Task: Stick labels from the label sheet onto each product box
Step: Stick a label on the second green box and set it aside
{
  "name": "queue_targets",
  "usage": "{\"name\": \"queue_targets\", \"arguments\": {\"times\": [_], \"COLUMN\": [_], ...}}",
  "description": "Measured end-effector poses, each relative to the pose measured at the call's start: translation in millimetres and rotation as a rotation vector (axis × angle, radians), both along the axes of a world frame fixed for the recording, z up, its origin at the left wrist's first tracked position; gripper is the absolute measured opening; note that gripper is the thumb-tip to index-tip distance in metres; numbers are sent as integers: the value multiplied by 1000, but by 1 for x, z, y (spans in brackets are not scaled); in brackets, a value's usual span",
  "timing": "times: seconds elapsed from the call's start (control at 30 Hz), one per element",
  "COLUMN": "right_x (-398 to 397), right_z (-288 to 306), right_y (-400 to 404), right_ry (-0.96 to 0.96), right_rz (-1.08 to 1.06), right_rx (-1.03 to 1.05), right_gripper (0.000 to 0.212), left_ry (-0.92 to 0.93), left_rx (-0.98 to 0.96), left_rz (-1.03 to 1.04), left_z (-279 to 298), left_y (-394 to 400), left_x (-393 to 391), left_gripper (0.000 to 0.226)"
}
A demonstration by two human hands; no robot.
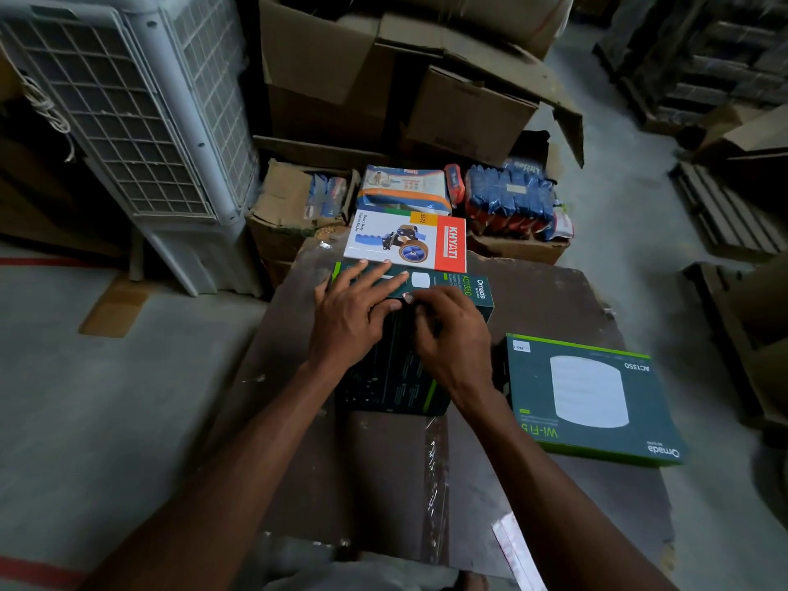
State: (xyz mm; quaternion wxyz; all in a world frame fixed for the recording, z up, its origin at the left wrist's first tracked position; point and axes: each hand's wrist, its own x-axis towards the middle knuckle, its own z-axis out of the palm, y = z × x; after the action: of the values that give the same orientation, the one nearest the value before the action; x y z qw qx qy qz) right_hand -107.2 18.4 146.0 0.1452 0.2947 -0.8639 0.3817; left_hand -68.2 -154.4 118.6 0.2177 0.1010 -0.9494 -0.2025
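Both hands — left hand (356,311), right hand (452,334) — together, flat on the upright dark Omada box (460,287), label perhaps underneath.

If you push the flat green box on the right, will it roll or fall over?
Probably neither. The green box lies flat on its broad face on the table, so it would likely slide. It looks like stiff cardboard, so it should keep its shape.

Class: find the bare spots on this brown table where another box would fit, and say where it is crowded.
Free: the near table between the forearms, and the far right corner beyond the flat green box. Crowded: the far middle, where both hands, left hand and right hand, press the dark box against the white box.
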Motion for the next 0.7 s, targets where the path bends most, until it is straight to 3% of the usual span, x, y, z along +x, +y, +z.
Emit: {"name": "queue_targets", "arguments": {"times": [0.1,0.33,0.43,0.53,0.6,0.7], "right_x": [-5,-12,-19,-26,-27,-28], "right_z": [8,9,9,12,16,18], "right_y": [-2,-14,-12,-2,3,3], "right_ry": [-6,161,138,94,21,-4], "right_rz": [-14,-28,13,70,91,97], "right_rx": [16,308,288,298,197,112], "right_gripper": [17,23,18,30,37,26], "left_ry": [-6,-31,-49,-52,-49,-49], "left_rx": [-2,-16,-11,-3,1,-3], "left_rz": [-2,-14,-51,-68,-70,-67], "left_z": [0,3,6,7,7,7], "left_y": [-1,0,-5,-6,-5,-4], "left_x": [0,4,3,3,5,7], "left_gripper": [41,44,47,50,51,51]}}
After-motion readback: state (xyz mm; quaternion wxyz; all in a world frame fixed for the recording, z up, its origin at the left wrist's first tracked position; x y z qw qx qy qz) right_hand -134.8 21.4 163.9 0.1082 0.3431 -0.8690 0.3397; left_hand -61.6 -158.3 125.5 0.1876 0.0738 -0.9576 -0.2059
